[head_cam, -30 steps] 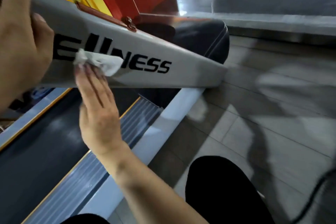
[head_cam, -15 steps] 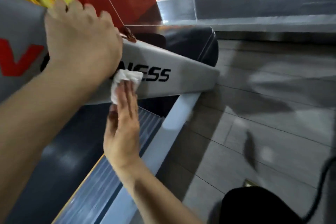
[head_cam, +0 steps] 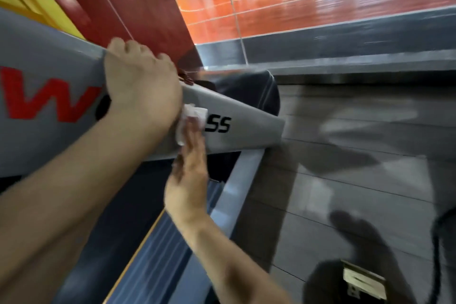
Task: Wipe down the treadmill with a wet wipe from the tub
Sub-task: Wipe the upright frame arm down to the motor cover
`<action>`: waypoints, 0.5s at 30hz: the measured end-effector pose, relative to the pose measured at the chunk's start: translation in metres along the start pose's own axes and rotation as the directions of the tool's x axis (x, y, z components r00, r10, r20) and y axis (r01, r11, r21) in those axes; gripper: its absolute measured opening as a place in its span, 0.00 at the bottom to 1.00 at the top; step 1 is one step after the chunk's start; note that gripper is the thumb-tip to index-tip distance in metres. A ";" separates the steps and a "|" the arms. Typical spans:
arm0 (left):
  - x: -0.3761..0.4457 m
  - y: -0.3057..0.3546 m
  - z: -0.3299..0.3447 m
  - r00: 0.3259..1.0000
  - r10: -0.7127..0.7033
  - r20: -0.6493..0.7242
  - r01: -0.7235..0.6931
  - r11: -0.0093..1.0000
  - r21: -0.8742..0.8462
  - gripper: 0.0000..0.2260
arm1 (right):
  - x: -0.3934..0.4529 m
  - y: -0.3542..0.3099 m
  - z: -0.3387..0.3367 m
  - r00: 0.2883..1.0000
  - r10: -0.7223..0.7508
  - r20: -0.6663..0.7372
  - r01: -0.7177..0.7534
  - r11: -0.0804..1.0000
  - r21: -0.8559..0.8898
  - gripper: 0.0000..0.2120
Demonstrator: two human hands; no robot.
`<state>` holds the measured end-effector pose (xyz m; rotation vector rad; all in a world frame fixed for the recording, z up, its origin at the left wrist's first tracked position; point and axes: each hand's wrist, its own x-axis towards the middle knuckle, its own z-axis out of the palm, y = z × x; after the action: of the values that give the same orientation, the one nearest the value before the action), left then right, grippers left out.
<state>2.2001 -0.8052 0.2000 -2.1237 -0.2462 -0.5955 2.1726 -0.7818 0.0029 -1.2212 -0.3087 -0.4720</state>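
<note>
Our flat right hand (head_cam: 188, 180) pressed the wipe (head_cam: 190, 118) onto the upright (head_cam: 241, 131), just under our left hand (head_cam: 140, 84) gripping its top edge.

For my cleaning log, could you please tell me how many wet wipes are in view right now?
1. A single white wet wipe is pressed flat against the grey treadmill arm under the right hand, just below the left hand gripping the arm's top edge. Others may lie out of view.

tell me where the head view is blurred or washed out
Head view: motion smear across the floor tiles at right; glare blows out the top right corner; the right hand and wipe are soft, the black lettering past them readable.
</note>
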 end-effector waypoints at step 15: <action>-0.003 0.007 -0.005 0.989 0.061 0.136 -0.065 0.998 0.023 0.18 | 0.040 -0.006 -0.019 0.925 0.346 -0.155 -0.337 0.938 0.081 0.24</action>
<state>2.1985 -0.8137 0.1961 -2.1395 -0.2600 -0.4102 2.2038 -0.8084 0.0202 -1.1459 0.0384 -0.2580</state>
